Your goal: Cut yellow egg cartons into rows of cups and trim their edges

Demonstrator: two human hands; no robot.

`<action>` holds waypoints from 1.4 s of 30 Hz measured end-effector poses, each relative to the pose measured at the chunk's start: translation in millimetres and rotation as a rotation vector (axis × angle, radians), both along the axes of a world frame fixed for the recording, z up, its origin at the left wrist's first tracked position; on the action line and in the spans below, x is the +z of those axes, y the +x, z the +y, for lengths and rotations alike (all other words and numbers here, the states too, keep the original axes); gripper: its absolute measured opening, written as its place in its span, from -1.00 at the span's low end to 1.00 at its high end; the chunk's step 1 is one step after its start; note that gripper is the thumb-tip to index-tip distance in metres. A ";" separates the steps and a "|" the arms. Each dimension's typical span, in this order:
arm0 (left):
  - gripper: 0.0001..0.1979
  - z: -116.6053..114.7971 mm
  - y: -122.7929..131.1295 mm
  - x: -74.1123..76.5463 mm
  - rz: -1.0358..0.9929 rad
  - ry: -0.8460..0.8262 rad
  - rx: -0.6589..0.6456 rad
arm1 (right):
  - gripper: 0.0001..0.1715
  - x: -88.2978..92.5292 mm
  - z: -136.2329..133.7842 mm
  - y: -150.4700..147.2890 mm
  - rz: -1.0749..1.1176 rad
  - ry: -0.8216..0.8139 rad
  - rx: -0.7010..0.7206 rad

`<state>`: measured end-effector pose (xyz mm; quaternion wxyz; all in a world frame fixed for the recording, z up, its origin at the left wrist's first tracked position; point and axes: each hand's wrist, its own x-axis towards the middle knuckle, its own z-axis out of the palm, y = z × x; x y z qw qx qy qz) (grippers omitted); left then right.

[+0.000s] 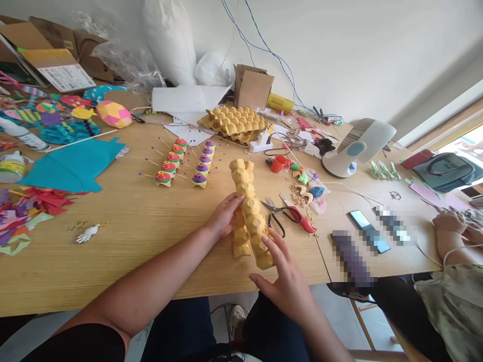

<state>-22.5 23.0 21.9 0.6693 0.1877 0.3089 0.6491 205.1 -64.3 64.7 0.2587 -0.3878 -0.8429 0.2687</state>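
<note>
Just left of the black-handled scissors (275,207), we have two egg-carton strips (253,221) of yellow moulded pulp, matte and rough, each a row of blunt, knobbly cups, one slanting across the other. Our left hand (225,213), farther left of the scissors, is closed on the pair's edge. Our right hand (287,271), nearer to us than the scissors, is spread wide, thumb well away from the fingers; its fingertips overlap the front strip's near end, and we cannot tell how firmly they press.

Beyond and left of the scissors, we see a red-and-green carton row (171,161) and a purple carton row (203,163), both domed and flanked by thin, dark-tipped sticks. Well beyond the scissors lies a bumpy pulp egg tray (234,120); just right of them, a smooth red-handled knife (304,219).

The front strip hides much of the rear one, along with some left fingertips. Right of the scissors, pixel blocks obscure part of a phone (362,221); farther right, the frame cuts off a co-worker's arms and hands (449,222).
</note>
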 end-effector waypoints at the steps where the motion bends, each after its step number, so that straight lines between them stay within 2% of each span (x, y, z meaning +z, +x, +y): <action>1: -0.67 0.5 -0.2 -1.0 -0.003 0.003 0.005 | -0.09 -4.1 -4.9 -1.1 -0.025 0.045 -0.032; 3: -0.67 1.2 -0.8 -1.9 -0.005 0.021 0.002 | -0.19 -11.5 -7.8 -3.3 -0.020 0.072 -0.061; 5: -0.61 1.6 -1.6 -1.5 -0.018 0.056 -0.030 | -0.26 -16.6 -2.9 -3.5 0.063 0.031 -0.079; 7: -0.51 1.9 -2.6 -0.6 -0.038 0.087 -0.062 | -0.30 -18.4 7.6 -1.8 0.231 -0.096 -0.106; 9: -0.44 2.3 -3.8 -0.1 -0.046 0.074 -0.070 | -0.33 -16.3 21.6 -0.2 0.457 -0.288 -0.164; 13: -0.52 3.9 -6.6 0.8 -0.062 -0.020 -0.054 | -0.36 1.9 52.8 -2.5 0.906 -0.672 -0.309; 15: -0.57 4.3 -8.3 1.9 -0.096 -0.056 -0.077 | -0.40 15.9 66.2 -5.3 1.058 -0.824 -0.310; 20: -0.69 3.2 -11.7 3.8 -0.142 -0.065 -0.113 | -0.55 42.3 86.2 -8.4 1.296 -0.993 -0.337; 24: -0.45 2.1 -10.8 2.8 -0.037 0.003 -0.067 | -0.56 41.1 92.5 -7.5 1.353 -1.053 -0.359; 28: -0.22 2.3 -9.7 1.7 0.000 0.028 -0.039 | -0.50 35.3 98.4 -7.5 1.336 -1.046 -0.341; 33: -0.12 2.8 -9.6 2.2 -0.019 -0.003 -0.011 | -0.47 32.1 106.1 -9.9 1.262 -0.918 -0.327; 35: -0.11 3.0 -9.3 3.2 -0.033 0.008 -0.011 | -0.44 25.6 108.0 -10.9 1.209 -0.814 -0.326; 38: -0.12 2.9 -9.0 4.8 -0.037 0.000 -0.014 | -0.33 9.4 107.8 -11.2 1.098 -0.572 -0.363; 42: -0.11 2.4 -8.9 5.7 -0.027 -0.008 -0.021 | -0.36 -7.3 102.0 -9.7 0.905 -0.275 -0.354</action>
